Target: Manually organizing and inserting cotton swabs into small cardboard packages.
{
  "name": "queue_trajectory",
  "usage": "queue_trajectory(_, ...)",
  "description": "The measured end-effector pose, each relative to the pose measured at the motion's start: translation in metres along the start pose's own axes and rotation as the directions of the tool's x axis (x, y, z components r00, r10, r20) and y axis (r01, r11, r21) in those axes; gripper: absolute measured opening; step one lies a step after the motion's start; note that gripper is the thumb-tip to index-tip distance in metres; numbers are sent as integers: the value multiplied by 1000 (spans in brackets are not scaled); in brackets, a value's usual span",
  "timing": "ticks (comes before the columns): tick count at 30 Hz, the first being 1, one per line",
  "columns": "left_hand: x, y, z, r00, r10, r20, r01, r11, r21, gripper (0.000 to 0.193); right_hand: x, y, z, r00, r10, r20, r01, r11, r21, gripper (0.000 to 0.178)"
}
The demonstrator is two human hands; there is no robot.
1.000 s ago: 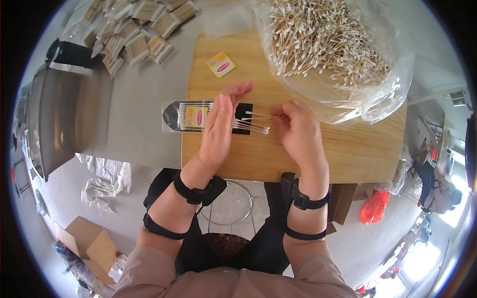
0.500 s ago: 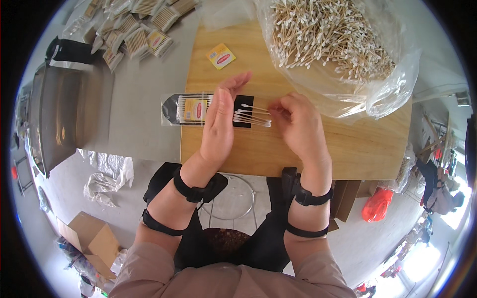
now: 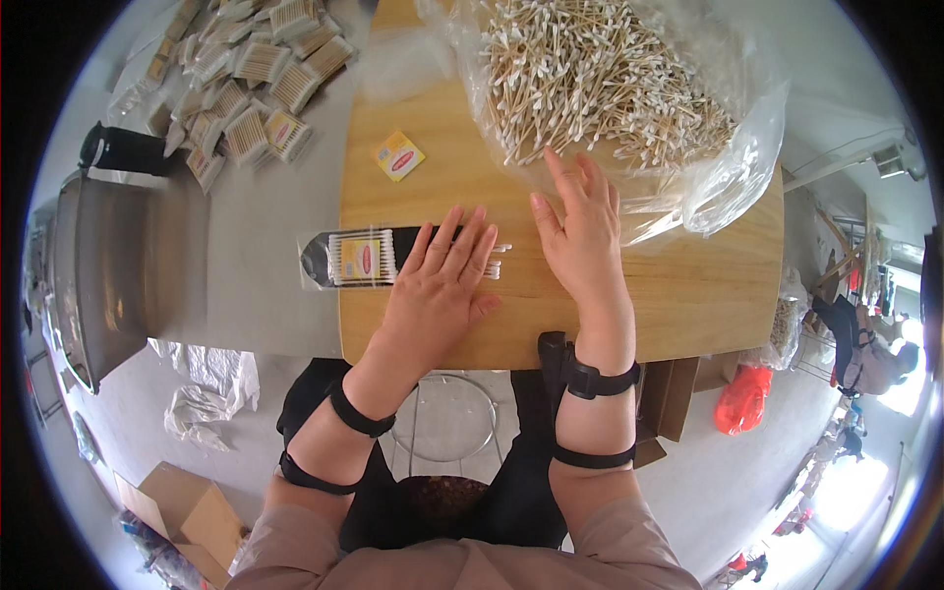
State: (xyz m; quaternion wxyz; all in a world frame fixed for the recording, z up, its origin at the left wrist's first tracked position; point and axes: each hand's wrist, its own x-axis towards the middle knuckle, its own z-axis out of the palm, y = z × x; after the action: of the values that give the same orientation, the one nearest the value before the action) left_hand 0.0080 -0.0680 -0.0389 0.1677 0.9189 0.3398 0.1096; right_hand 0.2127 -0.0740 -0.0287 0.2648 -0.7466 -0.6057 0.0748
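On a wooden table [image 3: 610, 315], a big clear bag of cotton swabs [image 3: 610, 88] lies at the far edge. Right hand [image 3: 580, 231], fingers spread, reaches its edge. Left hand [image 3: 442, 285] presses flat on a small swab packet [image 3: 359, 258], fingers extended.
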Motion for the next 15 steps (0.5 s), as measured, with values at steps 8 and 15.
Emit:
queue_trajectory(8,2,7,-9,998,-7,60,3,997,80,76,13,-5,12,998,60,-18,-63,968,-243,53)
queue_trajectory(15,7,2,-21,997,-15,-81,8,996,-90,37,4,19,-4,992,111,-64,-110,994,12,22)
